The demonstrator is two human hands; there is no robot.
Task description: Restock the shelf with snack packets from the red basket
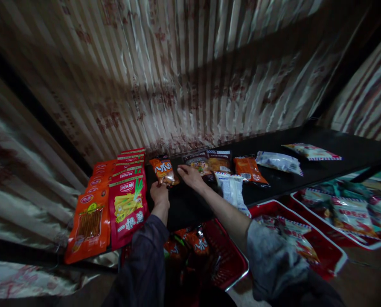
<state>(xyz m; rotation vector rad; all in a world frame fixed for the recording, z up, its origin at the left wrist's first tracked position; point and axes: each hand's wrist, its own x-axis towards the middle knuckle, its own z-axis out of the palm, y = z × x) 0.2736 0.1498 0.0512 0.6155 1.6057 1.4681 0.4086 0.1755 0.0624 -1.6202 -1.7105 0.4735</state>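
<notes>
My left hand (160,194) is closed on the near edge of an orange snack bag (164,169) that lies on the black shelf (182,204). Just right of that bag my right hand (192,177) reaches in, its fingers stretched out and holding nothing. Behind and beside the right hand are a dark snack bag (199,162) and a brown snack bag (220,162). On the left, red snack packets (128,209) lie in an overlapping row, next to a row of orange snack packets (89,221).
Farther right on the shelf lie a white bag (231,189), another orange bag (250,170), a white-blue bag (279,162) and a white-red bag (313,151). Below stand red baskets (231,268) holding snack bags. A striped sheet (177,85) hangs behind the shelf.
</notes>
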